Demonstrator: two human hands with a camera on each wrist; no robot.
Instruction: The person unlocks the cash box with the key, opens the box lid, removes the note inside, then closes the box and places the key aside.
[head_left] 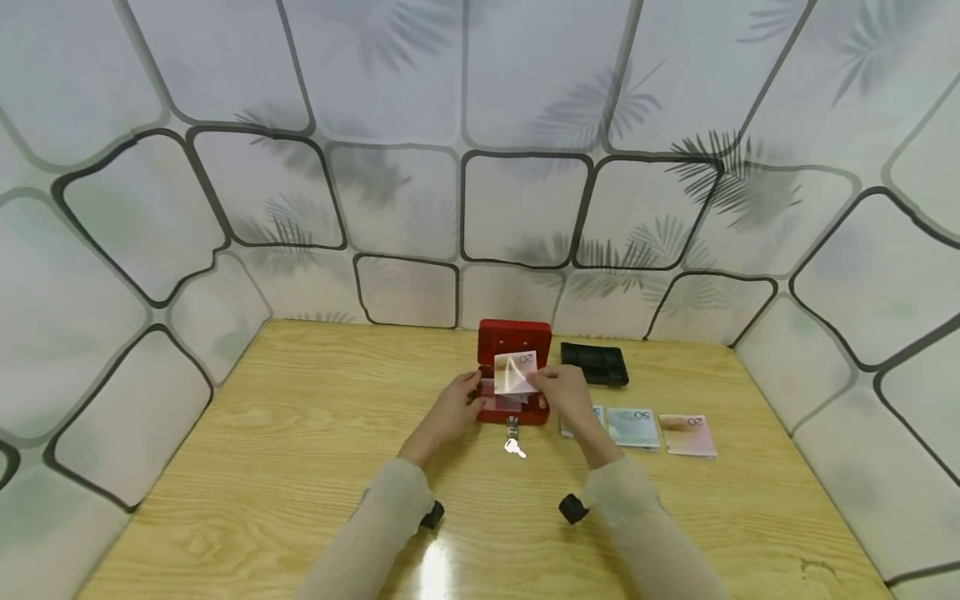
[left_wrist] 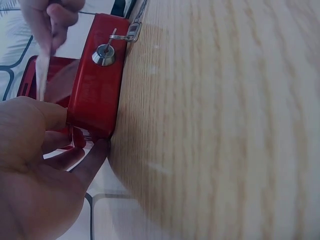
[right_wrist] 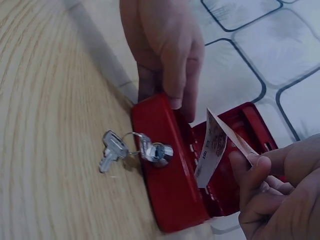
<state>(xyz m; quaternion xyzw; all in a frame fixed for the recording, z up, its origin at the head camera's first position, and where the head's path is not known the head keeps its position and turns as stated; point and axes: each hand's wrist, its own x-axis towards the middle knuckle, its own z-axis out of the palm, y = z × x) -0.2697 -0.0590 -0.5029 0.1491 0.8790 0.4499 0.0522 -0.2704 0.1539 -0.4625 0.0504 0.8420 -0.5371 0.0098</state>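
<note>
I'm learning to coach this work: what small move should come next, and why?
Probably lower the banknote into the red cash box: the right hand pinches it over the open box, the lid stands raised, and the left hand holds the side.

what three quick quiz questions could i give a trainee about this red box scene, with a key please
1. Which hand pinches the banknote at the red box?
2. True or false: the box's lid is open.
3. Fill in: one key sits in the ____ on the box's front.

Key:
1. The right hand.
2. True.
3. Lock.
</note>
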